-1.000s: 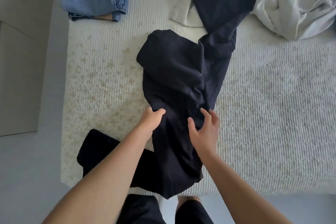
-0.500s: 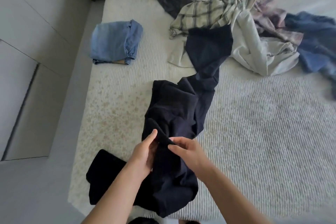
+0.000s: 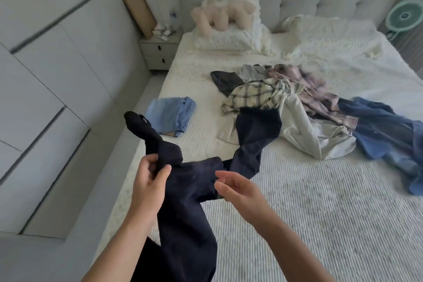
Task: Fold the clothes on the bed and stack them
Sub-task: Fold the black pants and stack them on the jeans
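Dark navy trousers (image 3: pixel 187 190), plaid shirt (image 3: pixel 256 95)

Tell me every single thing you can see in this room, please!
dark navy trousers: 1, navy, lifted at the near bed edge, far leg trailing toward the pile
folded jeans: 1, light blue, left side of the bed
pile of unfolded clothes: 1 heap, plaid, white, pink, blue, dark grey, middle of the bed
bed: 1, white ribbed cover, tufted headboard
pillow: 1, white frilled, at the head of the bed
plush toy: 1, cream, on the pillow
nightstand: 1, pale grey, left of the bed
fan: 1, mint green, far right
left hand: grips the trousers
right hand: fingers relaxed, beside the trousers
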